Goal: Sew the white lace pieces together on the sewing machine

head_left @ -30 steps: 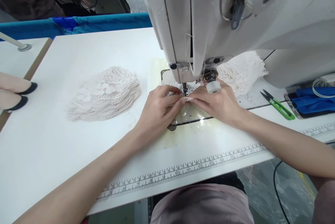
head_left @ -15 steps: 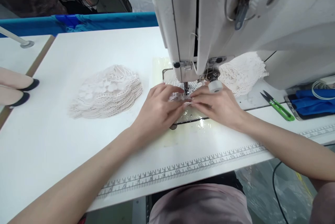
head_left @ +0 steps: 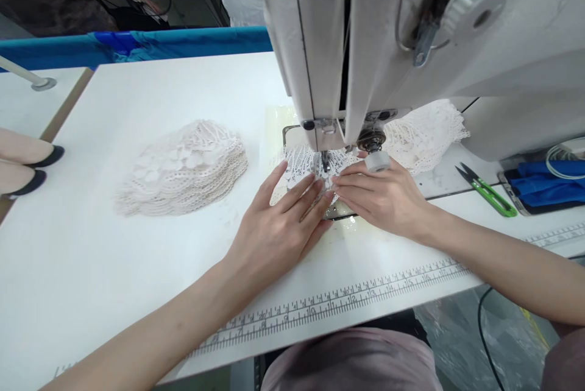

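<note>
A piece of white lace (head_left: 299,162) lies flat under the presser foot (head_left: 325,161) of the sewing machine (head_left: 315,44). My left hand (head_left: 281,220) rests palm down on the lace's near left part, fingers spread and stretched out. From the right, my right hand (head_left: 384,193) lies on the lace beside the foot, its fingers extended close together and their tips near those of the left. The machine head hides part of the lace behind the needle. To the left sits a stack of cream lace pieces (head_left: 187,165); more white lace (head_left: 425,135) lies behind my right hand.
Green thread snips (head_left: 489,190) lie at the right, beside a phone (head_left: 512,193) with blue cloth (head_left: 543,187) on it. A printed ruler (head_left: 315,312) runs along the table's front edge. At the far left are two flesh-coloured, dark-tipped shapes (head_left: 22,159).
Both hands were pinching the lace's edge at the foot. Now the lace lies flatter and wider, with my left hand opened out on it and my right fingers straightened.
</note>
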The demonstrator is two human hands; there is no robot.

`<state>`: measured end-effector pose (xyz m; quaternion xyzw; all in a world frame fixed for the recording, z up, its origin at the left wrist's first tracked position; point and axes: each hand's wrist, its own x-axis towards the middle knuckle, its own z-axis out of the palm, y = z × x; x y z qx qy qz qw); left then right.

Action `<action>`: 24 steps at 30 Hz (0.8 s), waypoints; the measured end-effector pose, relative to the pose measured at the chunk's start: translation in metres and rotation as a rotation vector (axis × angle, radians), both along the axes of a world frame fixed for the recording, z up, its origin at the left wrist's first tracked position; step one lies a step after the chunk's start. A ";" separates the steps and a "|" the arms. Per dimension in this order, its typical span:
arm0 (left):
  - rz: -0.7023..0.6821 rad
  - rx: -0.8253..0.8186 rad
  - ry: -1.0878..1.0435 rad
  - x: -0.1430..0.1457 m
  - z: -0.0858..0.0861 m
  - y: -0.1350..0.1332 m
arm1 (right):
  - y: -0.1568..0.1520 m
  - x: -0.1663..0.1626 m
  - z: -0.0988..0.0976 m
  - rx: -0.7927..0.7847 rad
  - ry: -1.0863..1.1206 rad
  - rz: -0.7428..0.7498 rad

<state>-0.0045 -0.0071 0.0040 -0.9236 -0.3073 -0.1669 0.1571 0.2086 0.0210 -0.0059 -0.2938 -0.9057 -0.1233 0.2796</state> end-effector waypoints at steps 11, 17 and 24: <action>0.024 0.021 -0.056 -0.002 -0.008 0.017 | 0.011 -0.001 -0.001 0.010 -0.071 -0.075; 0.043 0.038 -0.054 -0.001 -0.011 0.023 | 0.016 -0.001 -0.004 -0.011 -0.128 -0.143; 0.056 0.018 -0.037 -0.001 -0.007 0.010 | 0.004 -0.001 -0.001 0.024 -0.079 -0.087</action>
